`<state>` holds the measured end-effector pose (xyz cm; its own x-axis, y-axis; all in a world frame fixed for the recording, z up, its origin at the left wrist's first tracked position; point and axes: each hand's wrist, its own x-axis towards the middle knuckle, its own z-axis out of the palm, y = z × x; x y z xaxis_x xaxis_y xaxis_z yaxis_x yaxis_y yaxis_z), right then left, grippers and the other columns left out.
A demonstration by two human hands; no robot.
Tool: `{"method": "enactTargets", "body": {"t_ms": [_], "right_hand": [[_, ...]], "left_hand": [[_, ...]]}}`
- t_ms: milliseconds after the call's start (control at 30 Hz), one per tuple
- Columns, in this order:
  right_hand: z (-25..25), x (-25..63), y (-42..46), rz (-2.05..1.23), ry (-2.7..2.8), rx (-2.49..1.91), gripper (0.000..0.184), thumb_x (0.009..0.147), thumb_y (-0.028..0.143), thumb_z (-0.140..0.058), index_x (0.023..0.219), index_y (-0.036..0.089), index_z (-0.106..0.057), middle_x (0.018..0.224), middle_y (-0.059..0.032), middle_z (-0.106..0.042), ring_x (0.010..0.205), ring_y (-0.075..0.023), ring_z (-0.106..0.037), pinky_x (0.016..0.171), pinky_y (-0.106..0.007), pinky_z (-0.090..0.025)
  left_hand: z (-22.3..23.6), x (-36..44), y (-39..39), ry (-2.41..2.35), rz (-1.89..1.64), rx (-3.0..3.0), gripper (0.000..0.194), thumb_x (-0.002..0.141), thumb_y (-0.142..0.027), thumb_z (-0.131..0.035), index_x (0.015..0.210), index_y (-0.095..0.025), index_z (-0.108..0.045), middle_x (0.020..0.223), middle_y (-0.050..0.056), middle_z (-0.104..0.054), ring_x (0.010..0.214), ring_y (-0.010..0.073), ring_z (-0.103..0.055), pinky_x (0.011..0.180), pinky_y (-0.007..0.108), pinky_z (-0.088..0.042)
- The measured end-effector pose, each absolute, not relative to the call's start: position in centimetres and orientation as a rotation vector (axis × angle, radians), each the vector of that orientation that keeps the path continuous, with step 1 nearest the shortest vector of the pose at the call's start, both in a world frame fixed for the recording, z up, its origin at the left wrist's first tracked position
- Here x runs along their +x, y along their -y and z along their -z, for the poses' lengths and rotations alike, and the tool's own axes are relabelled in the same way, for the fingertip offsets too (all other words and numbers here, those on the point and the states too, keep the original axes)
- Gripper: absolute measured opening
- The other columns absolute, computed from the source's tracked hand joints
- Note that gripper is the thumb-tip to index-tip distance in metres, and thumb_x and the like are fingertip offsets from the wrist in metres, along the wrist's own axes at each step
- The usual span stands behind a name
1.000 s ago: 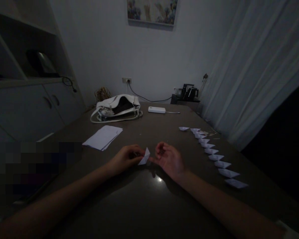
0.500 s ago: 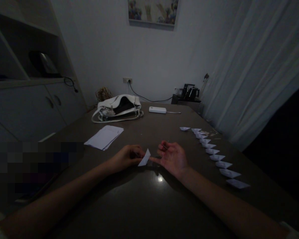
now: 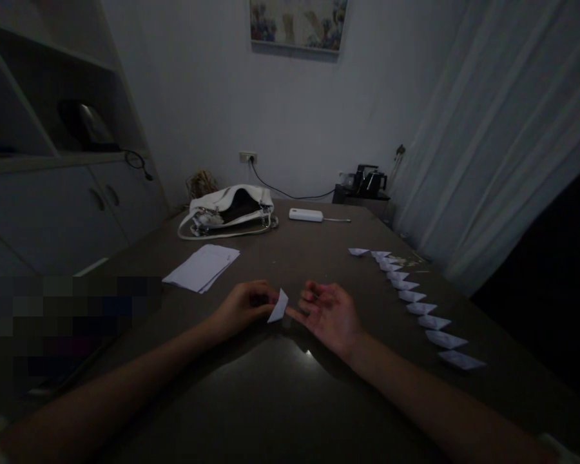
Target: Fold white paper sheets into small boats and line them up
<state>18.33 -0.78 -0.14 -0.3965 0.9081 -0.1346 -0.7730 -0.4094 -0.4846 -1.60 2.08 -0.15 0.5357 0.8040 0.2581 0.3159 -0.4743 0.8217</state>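
Holding a small, pointed piece of folded white paper (image 3: 278, 307) in the left hand (image 3: 244, 308), pinched between thumb and fingers, near the middle of the dark, glossy worktop (image 3: 265, 399). Impossible to tell from this angle whether resting on the surface or held just above it.

Showing the right hand (image 3: 336, 319) just to the right of the paper, palm turned up, gripping nothing visible, loosely spread with most fingers curled and the lowest one stretched out to the paper's edge. Too dim to say whether touching it or just beside it.

Compared with half a second ago: a slight turn of the paper, now presenting a narrower face, and a lowering of the right hand's curled fingers. Suggesting, as a judgement, a small adjustment of the fold rather than a release: still in the left hand's pinch, still well apart from the row at the side.

Running along the right side of the worktop: a slanting row of small white folded-paper boats (image 3: 446, 339). Lying beyond the left hand: a loose stack of flat white paper sheets (image 3: 200, 267). Resting farther back: a slouched white handbag (image 3: 212, 201) with an open mouth and, to its right, a white oblong device with a short cable (image 3: 305, 214).
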Motion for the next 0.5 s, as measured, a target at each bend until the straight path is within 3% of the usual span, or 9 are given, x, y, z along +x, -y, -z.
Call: {"method": "enactTargets", "body": {"t_ms": [233, 500], "right_hand": [[0.0, 17.9, 1.3, -1.983, 0.522, -0.429, 0.015, 0.067, 0.026, -0.059, 0.074, 0.014, -0.062, 0.061, 0.0017, -0.05, 0.049, -0.0072, -0.038, 0.094, -0.036, -0.041], [-0.8, 19.4, 0.4, -1.985, 0.442, -0.396, 0.012, 0.071, 0.024, -0.055, 0.077, 0.015, -0.059, 0.064, 0.0036, -0.049, 0.052, -0.0071, -0.039, 0.095, -0.057, -0.035]], "left_hand": [[0.0, -1.7, -1.9, -0.918, -0.83, 2.04, 0.01, 0.078, -0.021, -0.06, 0.08, -0.014, -0.066, 0.08, 0.002, -0.057, 0.074, 0.0142, -0.056, 0.067, 0.025, -0.044], [0.0, -1.8, -2.0, -0.797, -0.734, 2.044, 0.012, 0.079, -0.027, -0.062, 0.081, -0.016, -0.067, 0.087, 0.003, -0.057, 0.078, 0.015, -0.058, 0.069, 0.025, -0.046]]}}
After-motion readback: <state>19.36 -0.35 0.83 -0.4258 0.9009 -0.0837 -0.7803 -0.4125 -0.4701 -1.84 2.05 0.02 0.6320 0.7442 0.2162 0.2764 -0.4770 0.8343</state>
